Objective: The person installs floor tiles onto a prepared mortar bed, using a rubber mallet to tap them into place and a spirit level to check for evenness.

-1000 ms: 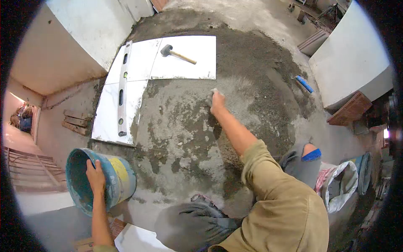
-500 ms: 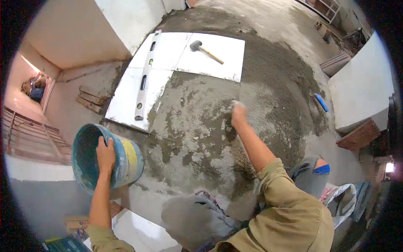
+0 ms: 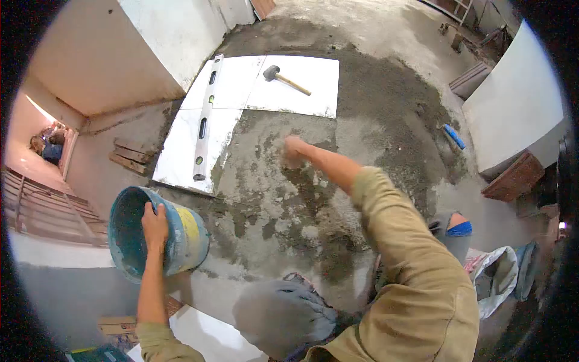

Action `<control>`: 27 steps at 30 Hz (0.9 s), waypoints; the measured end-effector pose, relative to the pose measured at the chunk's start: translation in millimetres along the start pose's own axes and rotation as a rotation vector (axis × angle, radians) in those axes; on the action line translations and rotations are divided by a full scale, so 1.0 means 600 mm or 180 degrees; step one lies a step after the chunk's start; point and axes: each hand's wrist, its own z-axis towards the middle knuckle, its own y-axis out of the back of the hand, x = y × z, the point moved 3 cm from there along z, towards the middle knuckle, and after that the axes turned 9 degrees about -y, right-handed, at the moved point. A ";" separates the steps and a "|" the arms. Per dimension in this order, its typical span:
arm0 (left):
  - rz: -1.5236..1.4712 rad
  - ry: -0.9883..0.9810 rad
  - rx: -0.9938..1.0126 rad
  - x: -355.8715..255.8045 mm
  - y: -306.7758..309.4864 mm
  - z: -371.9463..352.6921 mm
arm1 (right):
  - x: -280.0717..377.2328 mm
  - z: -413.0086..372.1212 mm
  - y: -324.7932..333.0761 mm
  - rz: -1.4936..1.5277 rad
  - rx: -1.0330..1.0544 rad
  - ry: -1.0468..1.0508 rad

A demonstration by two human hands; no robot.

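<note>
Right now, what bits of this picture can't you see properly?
All head view.
- Right hand: blurred; whether its fingers hold anything is unclear.
- Bucket: tilted and shadowed inside, contents unclear; left hand covers part of its rim.
- Spirit level: bubbles too small to read.
- Loose white tile: cut off by the bottom edge.

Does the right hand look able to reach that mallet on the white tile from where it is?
Probably yes. The right hand is stretched over the mortar bed, and nothing stands between it and the mallet on the tile; a further lean may be needed.
</note>
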 end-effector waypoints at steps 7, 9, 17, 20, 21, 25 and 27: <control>0.0025 0.0060 0.0227 0.001 0.006 0.000 | -0.206 -0.310 0.139 0.1034 0.2442 -0.1202; 0.0069 0.0013 0.0007 -0.009 0.009 -0.005 | -0.296 -0.403 0.217 0.0249 0.1832 -0.0087; 0.0093 -0.0023 -0.0062 0.095 -0.037 0.010 | -0.350 -1.044 0.378 0.0550 -0.2504 -0.3459; -0.0092 0.0189 0.0321 0.054 -0.021 0.010 | -0.441 -1.445 0.182 -0.1672 -0.2139 -0.4359; 0.0045 0.0172 0.0254 0.059 -0.023 0.013 | -0.434 -1.532 0.111 -0.2668 -0.2150 -0.3989; -0.0081 0.0259 0.0403 0.044 -0.015 0.008 | -0.443 -1.503 -0.024 0.1765 -0.1774 -0.5802; 0.0005 0.0262 0.0369 0.058 -0.021 0.008 | -0.467 -1.445 -0.028 0.2188 -0.1822 -0.5634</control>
